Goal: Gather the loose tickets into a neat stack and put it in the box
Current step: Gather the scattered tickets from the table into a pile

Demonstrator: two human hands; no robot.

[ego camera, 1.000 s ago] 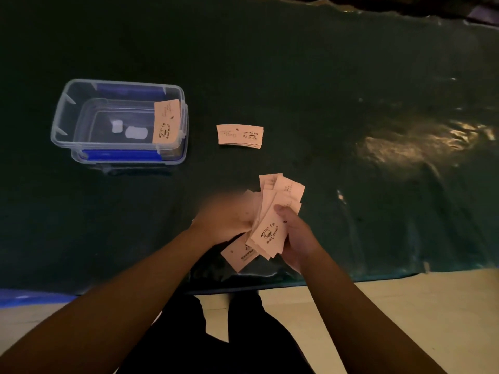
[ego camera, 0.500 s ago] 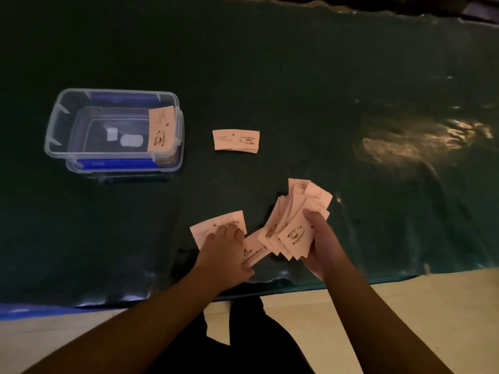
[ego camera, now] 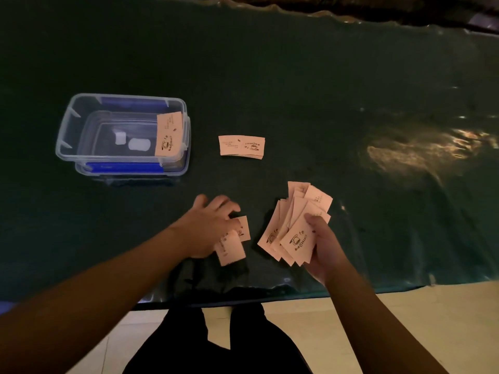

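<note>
Since half a second ago, the left hand [ego camera: 213,225] has slid toward 3 o'clock, and the flat pale pink paper tickets [ego camera: 232,245] it covers have shifted with it, closer to the fan. That hand presses palm-down on those loose tickets, fingers spread, not visibly pinching. The right hand [ego camera: 322,247] grips a splayed fan of pink tickets [ego camera: 294,225], thumb on top.

What the next move turns on, as I judge it: the loose tickets lie just at 9 o'clock of the fan, close beside it but apart, long axes running roughly 11 to 5 o'clock. The left hand is plainly nearer.

A small tidy pile of pink tickets [ego camera: 241,147] rests well apart at 12 o'clock, long axis 9 to 3. The clear plastic box with blue clips [ego camera: 67,147] sits at 10 o'clock; one ticket [ego camera: 168,134] leans inside against its right wall.

Print shows a coffee cup drawing and "COFFEE"; smaller lines are unreadable.
</note>
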